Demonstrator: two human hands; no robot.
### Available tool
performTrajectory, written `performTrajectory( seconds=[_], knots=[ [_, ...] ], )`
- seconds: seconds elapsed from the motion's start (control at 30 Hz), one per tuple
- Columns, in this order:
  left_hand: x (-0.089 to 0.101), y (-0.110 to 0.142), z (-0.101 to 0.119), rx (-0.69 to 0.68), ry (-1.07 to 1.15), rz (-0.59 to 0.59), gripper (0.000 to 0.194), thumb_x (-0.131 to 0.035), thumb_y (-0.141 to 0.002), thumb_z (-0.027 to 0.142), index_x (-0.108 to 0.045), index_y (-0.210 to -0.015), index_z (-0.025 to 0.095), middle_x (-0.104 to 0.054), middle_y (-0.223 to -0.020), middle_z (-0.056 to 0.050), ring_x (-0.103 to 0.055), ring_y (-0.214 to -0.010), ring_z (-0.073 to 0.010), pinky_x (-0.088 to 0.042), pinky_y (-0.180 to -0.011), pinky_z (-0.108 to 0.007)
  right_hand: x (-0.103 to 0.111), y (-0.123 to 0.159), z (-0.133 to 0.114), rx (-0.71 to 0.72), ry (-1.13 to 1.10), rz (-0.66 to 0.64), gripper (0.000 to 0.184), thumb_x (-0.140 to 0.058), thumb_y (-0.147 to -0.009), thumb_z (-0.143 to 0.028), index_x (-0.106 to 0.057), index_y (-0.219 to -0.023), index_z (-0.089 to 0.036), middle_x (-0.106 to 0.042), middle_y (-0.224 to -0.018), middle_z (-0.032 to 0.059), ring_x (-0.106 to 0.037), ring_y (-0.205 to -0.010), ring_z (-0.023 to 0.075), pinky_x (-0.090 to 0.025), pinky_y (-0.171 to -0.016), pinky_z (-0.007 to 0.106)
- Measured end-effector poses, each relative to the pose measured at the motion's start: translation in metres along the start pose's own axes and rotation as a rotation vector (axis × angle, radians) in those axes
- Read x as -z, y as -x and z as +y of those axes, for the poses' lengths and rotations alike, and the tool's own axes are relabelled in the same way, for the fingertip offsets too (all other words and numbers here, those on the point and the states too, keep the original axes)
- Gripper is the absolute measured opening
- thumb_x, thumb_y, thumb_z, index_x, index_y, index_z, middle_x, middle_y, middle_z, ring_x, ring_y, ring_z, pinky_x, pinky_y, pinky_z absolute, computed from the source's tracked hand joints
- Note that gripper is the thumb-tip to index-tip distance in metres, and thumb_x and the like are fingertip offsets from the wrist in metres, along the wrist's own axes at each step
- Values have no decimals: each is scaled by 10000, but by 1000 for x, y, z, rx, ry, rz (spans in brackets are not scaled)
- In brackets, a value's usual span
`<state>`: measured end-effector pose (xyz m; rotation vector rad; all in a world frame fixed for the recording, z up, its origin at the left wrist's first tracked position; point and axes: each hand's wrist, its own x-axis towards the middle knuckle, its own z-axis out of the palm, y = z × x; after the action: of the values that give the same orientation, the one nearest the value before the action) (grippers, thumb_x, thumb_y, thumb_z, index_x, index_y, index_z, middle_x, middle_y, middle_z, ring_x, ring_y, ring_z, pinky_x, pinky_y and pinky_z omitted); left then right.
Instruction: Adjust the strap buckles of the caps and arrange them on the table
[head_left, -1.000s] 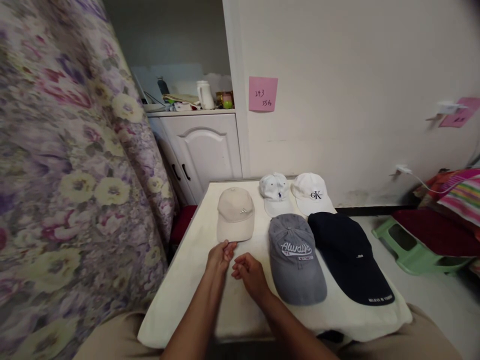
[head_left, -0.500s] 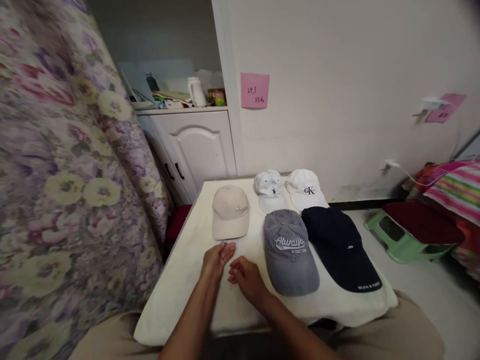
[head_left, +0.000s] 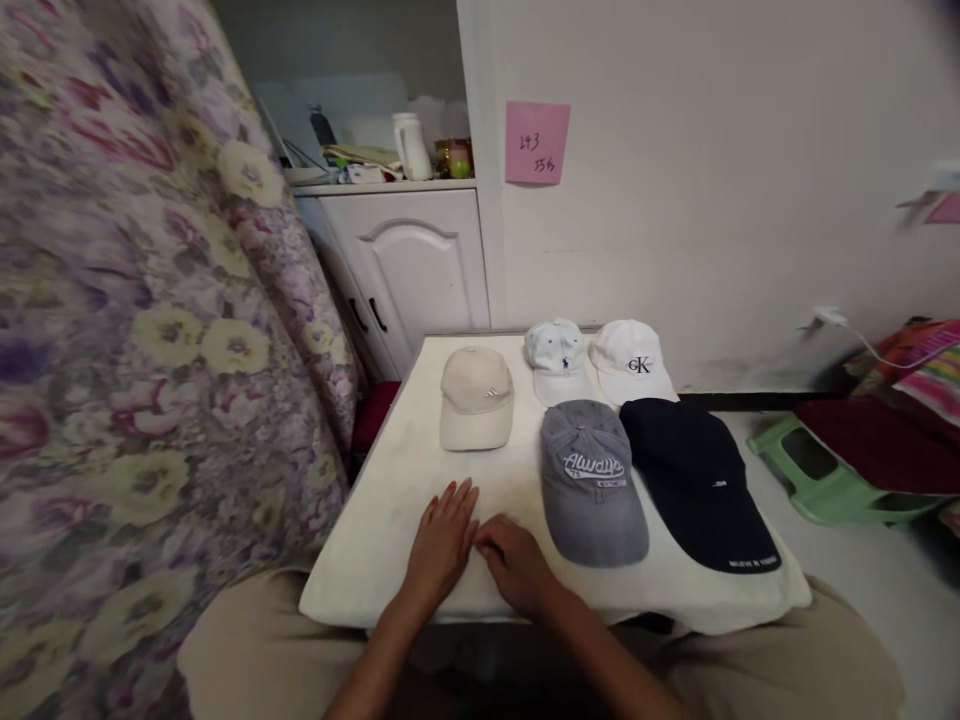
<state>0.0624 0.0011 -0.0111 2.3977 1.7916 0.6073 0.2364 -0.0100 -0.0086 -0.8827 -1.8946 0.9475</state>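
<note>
My left hand (head_left: 444,532) lies palm down on the cream-covered table (head_left: 375,545), fingers stretched out and holding nothing. Beside it, my right hand (head_left: 516,562) is curled closed, its knuckles close to the left fingers; no object shows in it. A beige baseball cap (head_left: 477,398) sits just beyond my left hand. To the right of my right hand is a grey cap (head_left: 592,483) with "Always" lettering, and past that a dark navy cap (head_left: 697,480) with a long brim. Behind them stand a pale blue cap (head_left: 557,358) and a white cap (head_left: 631,360) with CK letters.
A floral curtain (head_left: 172,380) hangs at the left. Behind the table are a white cabinet (head_left: 424,260) and a wall with a pink note (head_left: 537,143). A white jug (head_left: 412,146) stands on the cabinet. At the right is a green stool (head_left: 817,480) with a dark red top.
My left hand has turned from edge-on to palm down and flattened. The right hand has come closer to it, still curled. The view has shifted a little; the caps keep their places.
</note>
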Motion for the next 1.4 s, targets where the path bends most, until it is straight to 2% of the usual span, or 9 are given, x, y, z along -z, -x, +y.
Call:
performTrajectory(
  seconds=[0.13, 0.3, 0.57, 0.7, 0.8, 0.93, 1.07, 1.23, 1.4],
  knots=[
    [6, 10, -1, 3, -260, -65, 548, -423, -983, 347, -404, -1497, 159, -378, -1563, -129, -354, -1442, -312, -338, -1133, -538, 0, 1, -1, -7, -13, 15, 205, -526, -833, -4, -623, -865, -181, -636, -882, 54, -606, -848, 188, -463, -797, 300],
    [17, 19, -2, 90, -351, -91, 556, -357, -1005, 409, -377, -1513, 186, -353, -1579, -94, -322, -1457, -312, -314, -1133, -558, 1, 5, 1, -25, -2, -6, 221, -529, -816, 0, -634, -882, -182, -639, -876, 48, -610, -836, 189, -461, -778, 298],
    [46, 35, -45, 412, -466, -96, 581, -355, -991, 470, -392, -1510, 214, -324, -1599, -88, -284, -1465, -355, -281, -1121, -597, 5, 11, 0, -14, -10, -11, 204, -517, -833, -28, -632, -887, -187, -631, -871, 47, -611, -826, 185, -462, -762, 294],
    [51, 37, -56, 533, -472, -104, 605, -340, -992, 480, -367, -1523, 189, -303, -1607, -118, -268, -1472, -354, -283, -1126, -580, 6, 12, 1, -11, -14, -14, 211, -510, -830, -23, -628, -886, -188, -629, -871, 45, -609, -829, 183, -462, -766, 290],
    [46, 25, -50, 586, -428, -119, 606, -319, -997, 478, -366, -1522, 179, -286, -1610, -149, -248, -1476, -371, -273, -1116, -614, 4, 13, 3, -17, -13, -11, 196, -513, -841, -35, -625, -886, -189, -633, -877, 45, -609, -836, 182, -462, -777, 293],
    [34, -14, -43, 448, -375, -108, 600, -321, -998, 464, -366, -1521, 174, -254, -1624, -138, -203, -1495, -344, -232, -1156, -571, 2, 14, 6, -17, -4, -17, 179, -514, -856, -58, -624, -902, -192, -635, -881, 44, -611, -836, 185, -463, -777, 299],
    [29, -50, -56, 438, -367, -106, 585, -303, -1001, 428, -377, -1513, 156, -321, -1598, -132, -269, -1477, -322, -254, -1154, -549, 1, 14, 7, -4, -17, -8, 180, -510, -851, -61, -623, -901, -192, -636, -878, 50, -615, -831, 192, -467, -763, 301],
    [37, -57, -82, 506, -380, -59, 584, -293, -1001, 427, -379, -1512, 157, -306, -1603, -141, -275, -1473, -326, -264, -1143, -557, 2, 14, 7, -4, -37, -14, 184, -506, -857, -66, -627, -909, -194, -639, -882, 55, -618, -836, 197, -471, -762, 306],
    [39, -57, -90, 575, -375, -38, 593, -278, -1003, 440, -367, -1517, 157, -305, -1603, -149, -279, -1466, -345, -278, -1123, -594, 4, 12, 3, -4, -16, -19, 181, -515, -850, -59, -626, -901, -194, -633, -873, 51, -612, -830, 192, -469, -763, 302]
  ],
)
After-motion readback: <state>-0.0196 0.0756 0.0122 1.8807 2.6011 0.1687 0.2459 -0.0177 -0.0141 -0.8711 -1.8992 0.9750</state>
